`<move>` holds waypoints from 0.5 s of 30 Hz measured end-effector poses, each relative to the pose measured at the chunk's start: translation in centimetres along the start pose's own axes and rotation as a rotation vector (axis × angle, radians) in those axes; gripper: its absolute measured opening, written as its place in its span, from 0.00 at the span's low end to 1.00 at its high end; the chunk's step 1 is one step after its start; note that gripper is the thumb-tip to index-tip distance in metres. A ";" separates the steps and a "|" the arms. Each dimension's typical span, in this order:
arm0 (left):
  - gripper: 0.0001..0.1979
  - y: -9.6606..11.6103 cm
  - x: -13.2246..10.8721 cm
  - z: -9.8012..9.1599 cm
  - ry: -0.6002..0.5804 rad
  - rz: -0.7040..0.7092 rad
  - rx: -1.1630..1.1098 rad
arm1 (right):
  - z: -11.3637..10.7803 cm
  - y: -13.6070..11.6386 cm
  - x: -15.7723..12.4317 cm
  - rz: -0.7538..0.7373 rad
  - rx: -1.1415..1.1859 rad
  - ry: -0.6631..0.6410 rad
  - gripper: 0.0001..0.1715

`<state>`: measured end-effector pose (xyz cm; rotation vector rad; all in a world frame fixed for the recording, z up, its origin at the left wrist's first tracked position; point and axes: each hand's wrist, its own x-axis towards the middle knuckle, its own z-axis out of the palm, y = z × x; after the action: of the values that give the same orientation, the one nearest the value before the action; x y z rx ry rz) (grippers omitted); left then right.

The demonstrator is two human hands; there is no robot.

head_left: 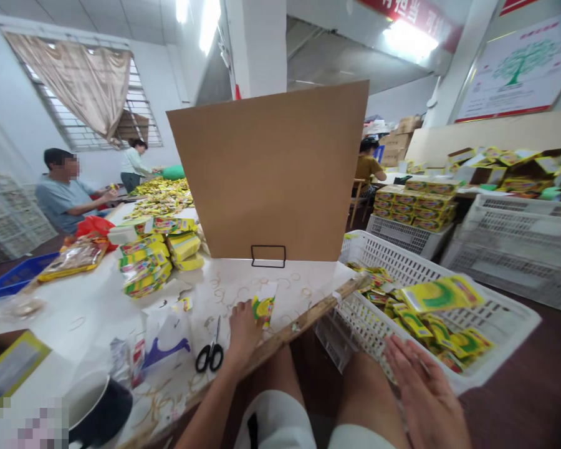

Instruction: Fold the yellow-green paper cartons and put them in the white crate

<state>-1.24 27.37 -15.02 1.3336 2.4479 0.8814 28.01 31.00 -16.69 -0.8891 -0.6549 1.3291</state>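
My left hand (244, 327) is on the white table close to its front edge, its fingers closed at the side of a small yellow-and-green packet (264, 307) with a pale top. Black-handled scissors (210, 355) lie just left of that hand. My right hand (423, 390) is held out, fingers stretched and nothing in it, beside the near wall of a white plastic basket (518, 318). Inside the basket are many small yellow packets (416, 324) and a larger yellow-and-green pack (442, 293).
A brown cardboard panel (271, 174) stands upright on the table behind a black wire stand (268, 256). Rubber bands are scattered around. At left are bundled yellow boxes (144, 265) and a dark mug (100, 411). Other people sit or stand farther off.
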 end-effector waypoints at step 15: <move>0.10 -2.0 2.8 1.5 0.084 -0.193 0.021 | 1.8 2.9 -2.2 0.162 -0.185 -0.160 0.26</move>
<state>-3.49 29.46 -17.18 1.0644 2.6022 0.8819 24.60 29.19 -18.03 -1.0091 -0.8553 1.5137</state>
